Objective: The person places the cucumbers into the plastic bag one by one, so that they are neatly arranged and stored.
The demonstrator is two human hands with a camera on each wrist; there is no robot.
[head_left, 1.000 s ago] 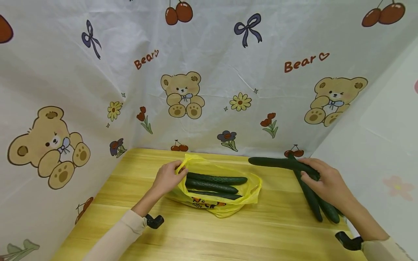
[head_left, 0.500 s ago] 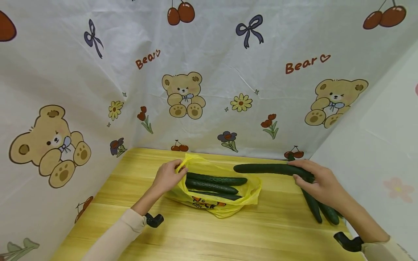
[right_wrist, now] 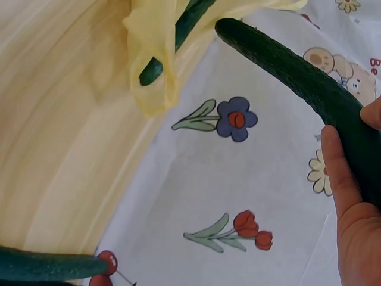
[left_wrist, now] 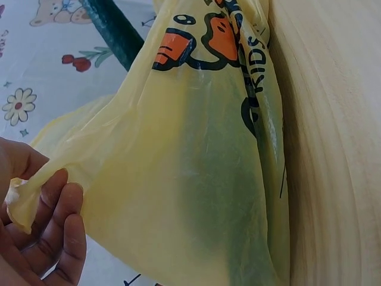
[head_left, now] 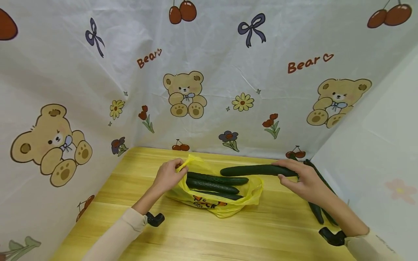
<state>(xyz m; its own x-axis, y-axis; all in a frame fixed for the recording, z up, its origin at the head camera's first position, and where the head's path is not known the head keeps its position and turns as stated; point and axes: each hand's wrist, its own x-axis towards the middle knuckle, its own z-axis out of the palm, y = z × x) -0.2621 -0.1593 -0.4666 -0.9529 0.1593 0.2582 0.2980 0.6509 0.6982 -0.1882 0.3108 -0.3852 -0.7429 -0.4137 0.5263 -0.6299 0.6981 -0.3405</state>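
A yellow plastic bag lies on the table with its mouth spread, several cucumbers inside. At its left rim my left hand pinches the plastic; in the left wrist view the bag's edge runs between thumb and fingers. My right hand grips one end of a dark green cucumber, which is held roughly level. Its free end points left, above the back of the bag's opening. From the right wrist view, that cucumber shows thumb and fingers on either side of it.
More cucumbers lie on the right of the wooden table, partly hidden behind my right hand and forearm. A white cloth printed with bears hangs behind the table and along its left side. A pale wall borders the right.
My right hand has moved left from the cucumbers at the right, bringing its cucumber over the bag's opening. The left hand keeps its hold on the rim.
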